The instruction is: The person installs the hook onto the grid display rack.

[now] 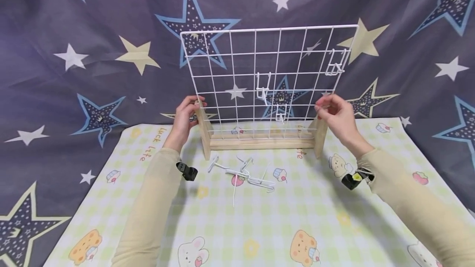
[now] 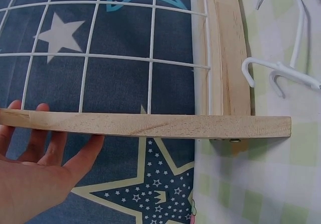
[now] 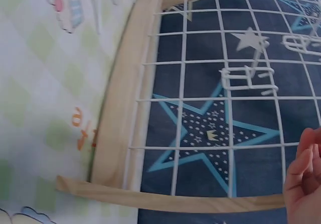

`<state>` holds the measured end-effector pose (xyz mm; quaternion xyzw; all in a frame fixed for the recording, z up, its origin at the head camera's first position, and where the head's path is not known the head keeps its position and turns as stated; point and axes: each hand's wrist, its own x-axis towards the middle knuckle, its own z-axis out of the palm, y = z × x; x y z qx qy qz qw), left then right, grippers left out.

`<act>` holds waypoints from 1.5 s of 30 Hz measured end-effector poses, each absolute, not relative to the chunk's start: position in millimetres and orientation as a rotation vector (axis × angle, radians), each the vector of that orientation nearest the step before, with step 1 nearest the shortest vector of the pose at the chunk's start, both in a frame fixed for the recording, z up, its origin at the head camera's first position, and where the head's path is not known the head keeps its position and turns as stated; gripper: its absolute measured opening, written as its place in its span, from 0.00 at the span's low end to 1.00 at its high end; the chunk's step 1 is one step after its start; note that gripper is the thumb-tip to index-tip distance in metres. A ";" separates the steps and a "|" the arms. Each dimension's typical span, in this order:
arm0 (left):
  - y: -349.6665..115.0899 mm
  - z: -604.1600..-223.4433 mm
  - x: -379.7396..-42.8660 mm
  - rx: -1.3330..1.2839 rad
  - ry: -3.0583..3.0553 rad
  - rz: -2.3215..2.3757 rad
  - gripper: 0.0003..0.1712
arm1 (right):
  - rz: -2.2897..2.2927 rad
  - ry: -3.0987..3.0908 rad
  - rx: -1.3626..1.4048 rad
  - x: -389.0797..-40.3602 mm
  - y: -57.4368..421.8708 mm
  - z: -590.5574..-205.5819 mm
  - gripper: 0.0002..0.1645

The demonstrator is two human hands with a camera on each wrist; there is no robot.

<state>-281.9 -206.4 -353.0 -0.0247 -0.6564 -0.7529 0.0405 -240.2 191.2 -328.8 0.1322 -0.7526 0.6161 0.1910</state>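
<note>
A white wire grid panel [image 1: 255, 73] stands upright in a wooden stand [image 1: 261, 143]. My left hand [image 1: 182, 116] holds the upper part of the stand's left side post [image 1: 204, 131]; in the left wrist view, two fingertips [image 2: 42, 107] show past the post's far edge. At the top of the right side post [image 1: 320, 137], my right hand [image 1: 339, 116] has its thumb and fingers bent together, gripping the post's end. White wire hooks hang on the grid: one near the middle [image 1: 263, 87], one low down [image 1: 281, 115] and one at upper right [image 1: 335, 66].
Several loose white hooks [image 1: 243, 174] lie in a pile on the checked tablecloth [image 1: 222, 226], in front of the stand. Close behind the grid hangs a dark star-patterned cloth [image 1: 111, 19]. Both wrists wear small black cameras.
</note>
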 end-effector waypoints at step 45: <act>-207.0 -352.6 -282.1 -0.095 -2.017 -2.301 0.13 | 1.339 -2.513 0.795 -223.2 144.2 -424.5 0.10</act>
